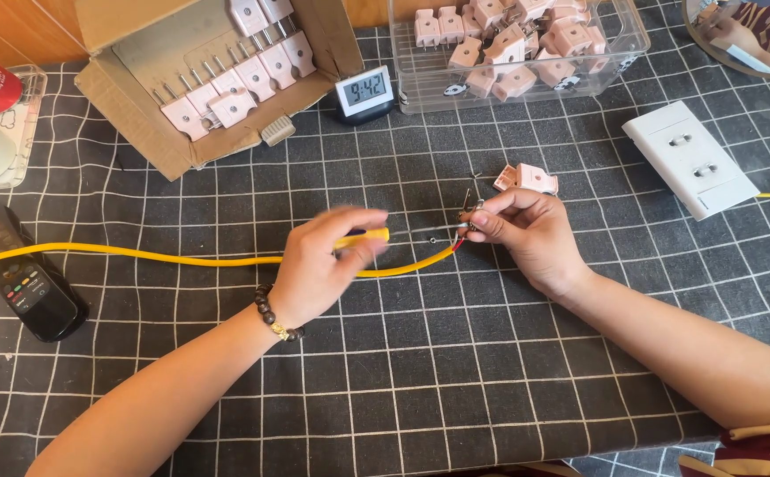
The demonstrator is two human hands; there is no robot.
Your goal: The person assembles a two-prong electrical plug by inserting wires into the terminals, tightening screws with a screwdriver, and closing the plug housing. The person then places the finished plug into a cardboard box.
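The left hand (318,265) is blurred; its fingers are closed around a yellow-handled tool (363,236), probably a screwdriver, whose tip cannot be made out. It lies over the yellow cable (137,256), which runs across the checked worktop (420,371) from the left edge to the right hand (526,231). The right fingers pinch the cable's end, where a red wire shows, together with small metal prongs (469,210) that stick up just left of the hand. A tiny screw (433,238) lies on the cloth just above the cable, between the two hands. Touching the top of the right hand sits a pink plug shell (526,179). Well above the cable stand a cardboard box (137,115) of pink plugs, a small digital clock (364,92) and a clear bin (420,88) of more plugs. A white socket (690,159) lies right of the cable's end, a black remote (22,283) just below its left stretch.
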